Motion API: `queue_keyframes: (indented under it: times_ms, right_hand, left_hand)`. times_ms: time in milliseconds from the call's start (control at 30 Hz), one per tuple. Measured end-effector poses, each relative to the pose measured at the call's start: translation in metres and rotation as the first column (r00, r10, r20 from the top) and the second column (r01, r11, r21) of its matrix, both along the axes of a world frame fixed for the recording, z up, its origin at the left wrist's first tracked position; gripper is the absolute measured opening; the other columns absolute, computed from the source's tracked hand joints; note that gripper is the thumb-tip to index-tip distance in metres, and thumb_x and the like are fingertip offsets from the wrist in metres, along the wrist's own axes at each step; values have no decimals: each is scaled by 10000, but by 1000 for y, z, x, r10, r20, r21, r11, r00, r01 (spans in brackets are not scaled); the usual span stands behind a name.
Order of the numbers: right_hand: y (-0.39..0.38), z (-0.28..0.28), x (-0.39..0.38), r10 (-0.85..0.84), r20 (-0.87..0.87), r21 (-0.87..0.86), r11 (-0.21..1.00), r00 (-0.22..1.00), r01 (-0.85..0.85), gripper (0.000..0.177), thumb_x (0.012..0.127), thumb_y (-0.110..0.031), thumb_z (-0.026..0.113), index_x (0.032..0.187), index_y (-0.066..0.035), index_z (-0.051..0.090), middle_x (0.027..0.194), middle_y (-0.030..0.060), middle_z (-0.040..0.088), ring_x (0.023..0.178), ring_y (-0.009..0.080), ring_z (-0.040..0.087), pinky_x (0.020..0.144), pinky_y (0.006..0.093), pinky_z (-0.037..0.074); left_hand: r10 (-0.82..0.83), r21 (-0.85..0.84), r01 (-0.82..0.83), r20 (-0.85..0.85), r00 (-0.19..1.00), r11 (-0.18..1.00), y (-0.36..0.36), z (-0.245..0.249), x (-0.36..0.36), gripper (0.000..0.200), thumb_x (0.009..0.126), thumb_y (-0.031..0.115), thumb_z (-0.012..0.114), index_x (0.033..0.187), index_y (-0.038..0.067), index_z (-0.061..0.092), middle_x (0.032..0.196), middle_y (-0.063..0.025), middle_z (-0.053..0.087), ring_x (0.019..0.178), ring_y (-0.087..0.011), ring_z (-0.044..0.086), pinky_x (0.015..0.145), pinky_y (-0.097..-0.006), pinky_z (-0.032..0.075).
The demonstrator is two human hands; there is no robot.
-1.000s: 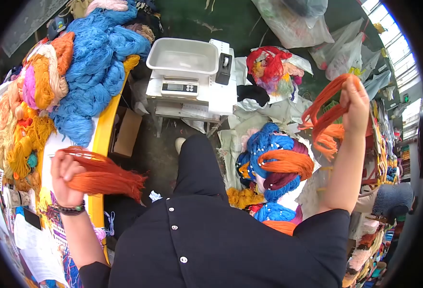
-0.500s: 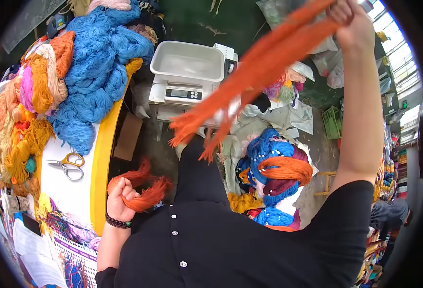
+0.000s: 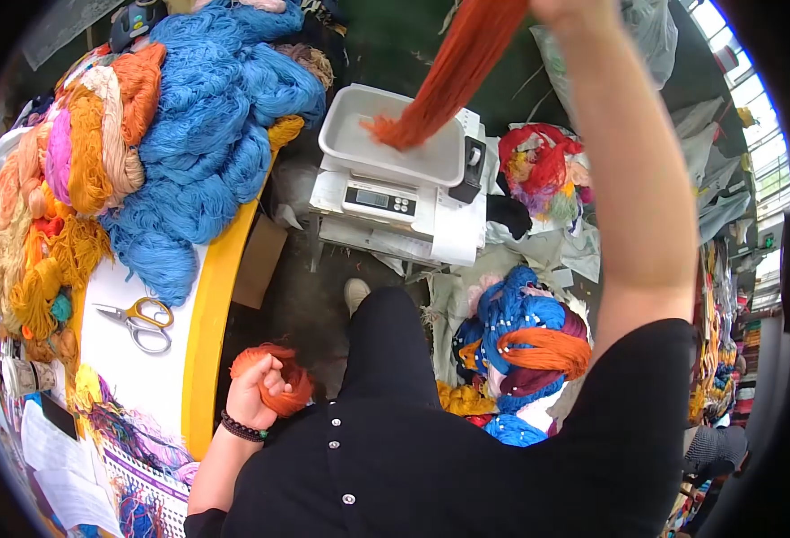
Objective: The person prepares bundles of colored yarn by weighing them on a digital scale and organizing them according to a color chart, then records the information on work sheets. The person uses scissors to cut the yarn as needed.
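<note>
High at the top edge, my right hand (image 3: 574,11) grips a bundle of orange yarn (image 3: 453,81); the fingers are mostly cut off by the frame. The bundle's lower end dangles over the white tray (image 3: 345,134) of a digital scale (image 3: 381,199). My left hand (image 3: 256,394) is closed around a looped red-orange hank of yarn (image 3: 296,381), held low beside the table's yellow edge. On the white tabletop near this hand lie yellow-and-grey scissors (image 3: 139,323).
A large pile of blue yarn (image 3: 207,134) covers the table's far end, with orange and mustard skeins (image 3: 90,152) beside it. Blue, maroon and orange skeins (image 3: 525,336) sit on the floor to the right. A red yarn heap (image 3: 538,161) lies behind them.
My right hand has swung left and up, bringing the orange bundle over the scale tray. My left hand keeps its hank, which has gathered into a tighter loop. The view has shifted slightly.
</note>
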State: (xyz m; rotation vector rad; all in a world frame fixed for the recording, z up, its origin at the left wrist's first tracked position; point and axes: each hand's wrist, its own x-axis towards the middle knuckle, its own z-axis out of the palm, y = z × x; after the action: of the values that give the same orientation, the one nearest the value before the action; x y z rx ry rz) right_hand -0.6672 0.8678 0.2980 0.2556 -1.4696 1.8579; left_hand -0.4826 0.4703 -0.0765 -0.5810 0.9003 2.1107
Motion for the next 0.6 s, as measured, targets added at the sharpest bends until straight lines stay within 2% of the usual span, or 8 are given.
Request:
queue_keyframes:
  times_ms: [133,167,233,267,333,433,467,600]
  right_hand:
    - [30,-151,-51,-191,348,435,900,918,22,131,858,-188,581,828,-61,597,697,22,568,568,126,496,538,262,388]
    - [52,-204,-61,-374,338,744,669,864,-1,205,843,-225,598,938,-52,654,836,37,655,724,151,598,681,281,477]
    - [38,-266,-46,-499,261,858,511,826,37,226,861,-248,553,1008,-116,661,866,132,677,780,280,651,702,386,511]
    - [30,-295,-35,-614,-18,988,110,789,108,197,839,-195,546,976,-121,665,851,138,674,827,309,644,728,429,497]
    - [-8,-303,-1,-710,166,942,-92,685,-323,173,761,-117,553,909,-72,630,957,150,643,970,321,597,843,478,434]
    - [-14,-371,33,-577,-142,988,-131,804,80,187,731,-99,559,906,-51,607,1122,131,577,1121,289,501,953,482,355]
    - [-20,-379,40,-591,-208,978,-152,780,146,193,723,-96,562,906,-49,602,1157,128,554,1157,286,470,978,482,332]
    - [-49,-357,85,-708,-15,979,134,706,155,303,760,-153,639,1024,-11,597,1221,168,509,1187,323,446,989,460,338]
  left_hand:
    - [-40,155,46,-39,998,987,-2,4,-8,265,939,242,506,1090,40,586,561,45,373,516,-83,401,661,-303,441]
    - [-45,226,54,-46,998,973,-2,8,-11,349,946,252,487,1207,34,561,557,49,351,512,-78,391,667,-302,440]
    - [-48,252,66,-78,996,965,-6,6,-19,423,959,265,450,1326,57,490,561,52,333,507,-68,380,682,-302,463]
    - [-58,270,92,-132,990,959,-8,7,-23,404,958,263,451,1302,59,509,558,55,333,504,-67,377,682,-303,465]
    - [-68,388,146,-208,976,910,-17,-4,-29,353,955,261,463,1232,64,559,628,41,417,547,-78,419,705,-321,481]
    - [-27,249,68,-167,986,966,-7,3,-28,329,951,267,481,1192,66,579,775,-6,493,632,-113,475,730,-341,493]
    - [-47,304,121,-239,970,945,-7,-2,-30,323,949,275,495,1161,48,584,1032,-67,557,812,-174,571,769,-358,502]
    - [-26,160,61,-211,977,985,15,21,-29,293,950,237,492,1117,12,580,1300,-154,521,1054,-251,596,846,-382,497]
